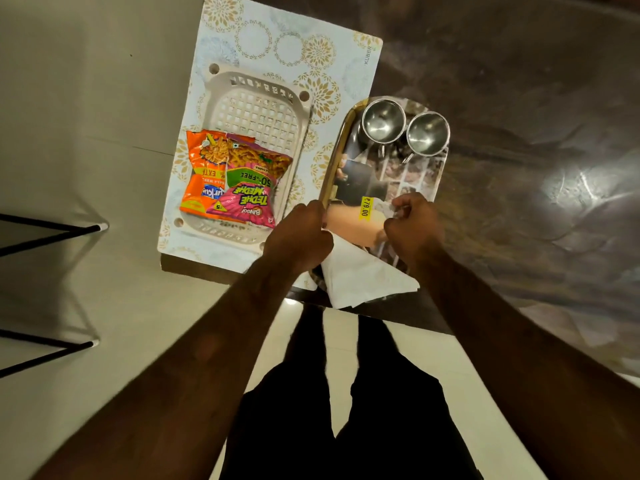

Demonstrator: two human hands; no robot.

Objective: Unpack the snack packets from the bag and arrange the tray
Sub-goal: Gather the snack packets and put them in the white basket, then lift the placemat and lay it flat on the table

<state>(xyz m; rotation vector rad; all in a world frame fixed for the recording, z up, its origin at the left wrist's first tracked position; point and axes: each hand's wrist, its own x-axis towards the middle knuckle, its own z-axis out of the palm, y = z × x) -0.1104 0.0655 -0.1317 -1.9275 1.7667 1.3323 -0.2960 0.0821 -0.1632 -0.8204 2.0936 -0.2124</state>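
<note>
Two snack packets lie in the white plastic basket [256,109], at its near end: an orange packet [201,174] on the left, and a pink-and-green packet [254,188] overlapping its right edge. Far end of the basket bare. Basket sits on a floral placemat [287,46], on the dark glossy table [519,98].

Steel tray [337,157] just right of the basket, half on the mat, half on the table. Two steel cups [382,121] [427,133] stand side by side at its far end, nearly touching. Yellow price sticker [365,206] on the tray's mirrored floor, between your hands.

Your left hand [299,233] is curled closed at the tray's near-left rim, fingers down over the edge of a white napkin [363,278]. The napkin lies folded across the tray's near end, one corner hanging past the table edge. Your right hand [414,225] is bunched over the tray, fingertips pinched together on something pale and crinkled; cannot tell whether it is part of the napkin. Hands apart, sticker in the gap.
</note>
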